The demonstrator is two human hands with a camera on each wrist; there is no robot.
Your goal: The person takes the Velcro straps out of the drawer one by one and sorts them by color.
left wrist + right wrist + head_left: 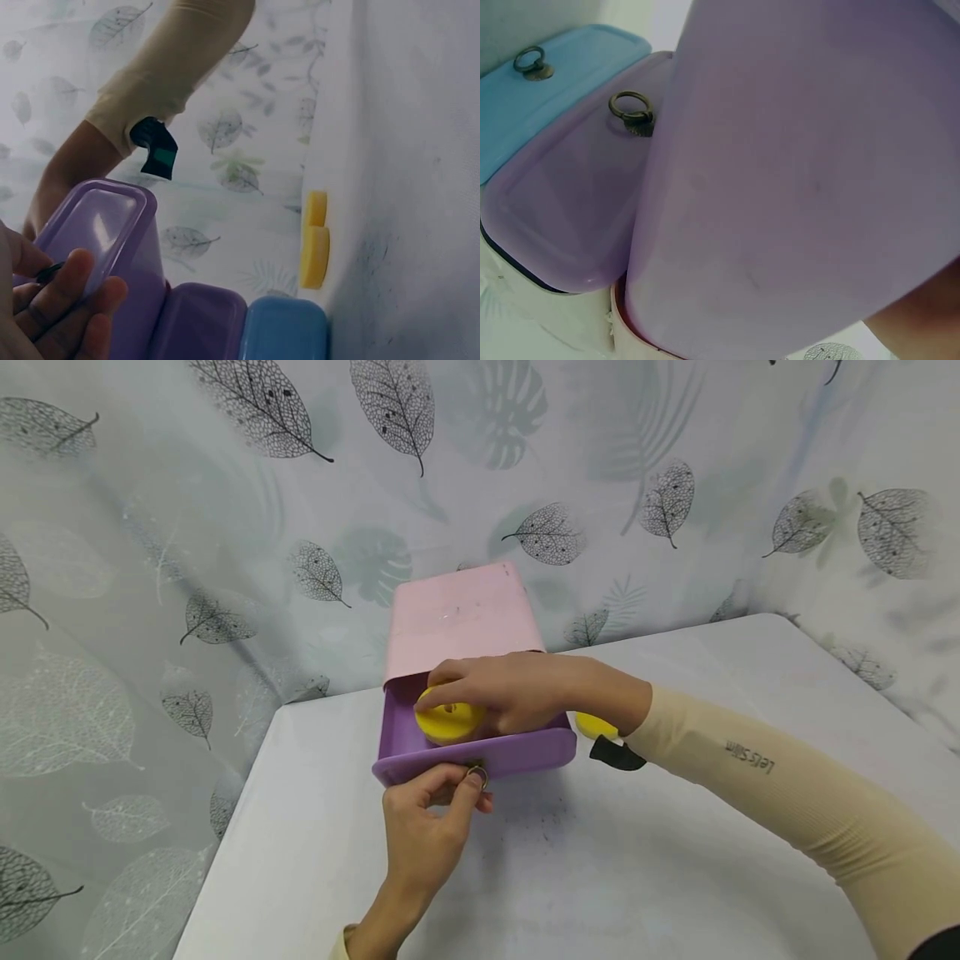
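The top purple drawer (517, 755) is pulled out of a small pink cabinet (465, 614). My left hand (427, 827) pinches the drawer's metal ring pull (477, 775) between thumb and fingers. In the left wrist view that left hand (52, 307) is at the drawer front. My right hand (517, 689) reaches over the front into the drawer and grips a thick round yellow disc (450, 723) with a small dark mark on top. Part of the right hand is hidden behind the drawer front. In the right wrist view the drawer's purple wall (802, 172) hides the disc.
Below the pulled-out drawer are another purple drawer (570, 202) and a blue drawer (562, 90), each with a ring pull. Yellow pieces (315, 256) lie on the white table (637, 860) right of the cabinet. A leaf-patterned curtain (480, 485) hangs behind.
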